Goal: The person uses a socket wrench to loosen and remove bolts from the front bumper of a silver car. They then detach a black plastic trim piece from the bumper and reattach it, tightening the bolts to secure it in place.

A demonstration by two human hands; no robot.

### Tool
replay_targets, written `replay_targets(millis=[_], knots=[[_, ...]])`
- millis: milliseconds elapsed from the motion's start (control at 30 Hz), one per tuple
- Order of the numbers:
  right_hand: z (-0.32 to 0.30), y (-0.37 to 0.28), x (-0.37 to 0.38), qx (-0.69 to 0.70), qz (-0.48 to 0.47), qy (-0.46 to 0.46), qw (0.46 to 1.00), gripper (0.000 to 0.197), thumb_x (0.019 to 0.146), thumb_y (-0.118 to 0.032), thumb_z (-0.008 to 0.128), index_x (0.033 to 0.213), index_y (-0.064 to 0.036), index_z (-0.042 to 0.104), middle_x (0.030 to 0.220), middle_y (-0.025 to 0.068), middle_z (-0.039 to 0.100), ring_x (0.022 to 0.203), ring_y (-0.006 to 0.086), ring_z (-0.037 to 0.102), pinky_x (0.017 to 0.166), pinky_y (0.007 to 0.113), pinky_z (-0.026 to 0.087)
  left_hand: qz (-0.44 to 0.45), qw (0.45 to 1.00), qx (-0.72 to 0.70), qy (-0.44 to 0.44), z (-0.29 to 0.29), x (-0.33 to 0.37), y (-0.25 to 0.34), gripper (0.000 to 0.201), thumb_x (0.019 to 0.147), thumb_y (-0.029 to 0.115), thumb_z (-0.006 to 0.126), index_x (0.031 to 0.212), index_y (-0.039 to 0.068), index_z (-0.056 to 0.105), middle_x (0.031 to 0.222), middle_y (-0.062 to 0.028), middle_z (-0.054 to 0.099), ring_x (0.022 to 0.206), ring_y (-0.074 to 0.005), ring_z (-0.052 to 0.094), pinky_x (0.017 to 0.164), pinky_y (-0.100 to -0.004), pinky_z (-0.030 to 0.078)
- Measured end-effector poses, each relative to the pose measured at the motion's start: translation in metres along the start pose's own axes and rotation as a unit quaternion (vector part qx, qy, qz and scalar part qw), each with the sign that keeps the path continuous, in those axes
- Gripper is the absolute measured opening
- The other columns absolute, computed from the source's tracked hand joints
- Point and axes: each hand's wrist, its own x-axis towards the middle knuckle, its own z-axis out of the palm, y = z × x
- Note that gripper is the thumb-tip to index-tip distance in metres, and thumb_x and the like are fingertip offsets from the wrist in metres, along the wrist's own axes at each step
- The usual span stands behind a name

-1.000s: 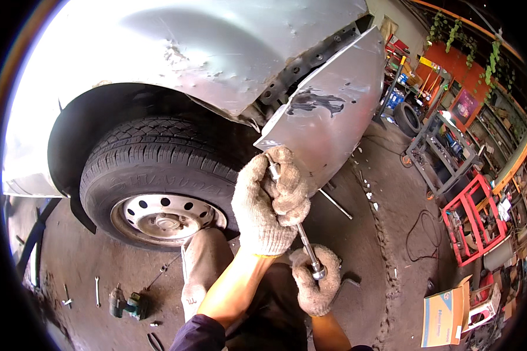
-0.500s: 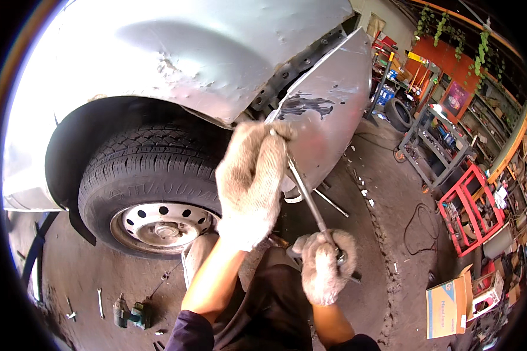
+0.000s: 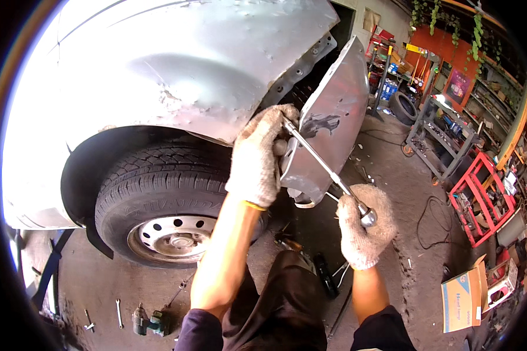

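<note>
My right hand (image 3: 370,228), in a knitted glove, is closed around the near right end of the socket wrench (image 3: 318,153), by its round chrome head. The wrench's bright shaft slants from there to the far left, in front of the scuffed silver panel (image 3: 342,96). Its far end meets the fingers of my left hand (image 3: 256,158), also gloved, which are curled beside the panel's left edge; I cannot tell whether they grip the wrench or only steady it. My left forearm crosses in front of the tyre (image 3: 152,182) and partly hides the pale steel wheel (image 3: 181,241).

The panel stands at an angle to the dented silver car body (image 3: 175,70), with a dark gap between them at the far side. Dark smears mark its face.

On the floor to the near left lie a cordless power tool (image 3: 149,322) and, left of it, a spanner (image 3: 119,314). To the right are a red metal frame (image 3: 480,200) and, nearer, an open cardboard box (image 3: 459,301). A grey cart (image 3: 442,140) stands farther off, with a loose tyre (image 3: 403,108) just beyond it.
</note>
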Motion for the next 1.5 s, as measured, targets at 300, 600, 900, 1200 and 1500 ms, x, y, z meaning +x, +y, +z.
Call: replay_targets(millis=[300,600,900,1200,1500], knots=[[-0.001,-0.039,0.078,-0.174,-0.198,-0.150,0.953,0.014,0.086,-0.008,0.078,0.093,-0.0050,0.067,0.071,0.0069,0.068,0.057,0.0215,0.066,0.057,0.034,0.055,-0.126,0.947,-0.277,-0.099,-0.014,0.042,-0.024,0.026,0.109,0.027,0.052,0.113,0.004,0.065,0.085,-0.0022,0.061,0.060,-0.0083,0.058,0.047,-0.0199,0.048],[0.009,-0.037,0.073,-0.230,-0.300,-0.156,0.913,0.026,0.078,-0.006,0.080,0.096,-0.0088,0.061,0.062,0.0017,0.058,0.052,0.0202,0.060,0.051,0.035,0.051,-0.021,0.997,-0.058,0.034,0.000,0.041,-0.019,0.025,0.107,0.018,0.052,0.108,-0.005,0.063,0.094,-0.0101,0.067,0.083,-0.0172,0.063,0.075,-0.0257,0.053],[0.036,-0.001,0.060,-0.179,-0.291,-0.053,0.938,0.021,0.079,-0.012,0.080,0.092,-0.0099,0.063,0.065,0.0031,0.056,0.052,0.0213,0.058,0.049,0.035,0.047,0.035,0.989,-0.015,0.140,0.040,0.051,-0.014,0.024,0.103,0.023,0.051,0.096,0.004,0.063,0.067,-0.0049,0.057,0.049,-0.0196,0.059,0.045,-0.0315,0.049],[0.028,-0.018,0.062,-0.214,-0.310,-0.104,0.920,0.019,0.080,-0.008,0.078,0.090,-0.0093,0.062,0.062,0.0021,0.053,0.048,0.0204,0.055,0.047,0.036,0.047,-0.025,0.982,-0.188,0.021,0.009,0.048,-0.031,0.029,0.111,0.023,0.046,0.105,0.000,0.062,0.077,-0.0056,0.059,0.066,-0.0174,0.060,0.061,-0.0273,0.055],[0.015,-0.024,0.093,-0.203,-0.170,-0.166,0.950,0.012,0.087,-0.010,0.077,0.090,-0.0050,0.067,0.070,0.0097,0.067,0.059,0.0225,0.068,0.057,0.033,0.053,-0.060,0.982,-0.176,0.030,0.007,0.050,-0.037,0.027,0.111,0.026,0.050,0.115,0.006,0.068,0.079,-0.0018,0.062,0.065,-0.0112,0.058,0.059,-0.0246,0.054]])
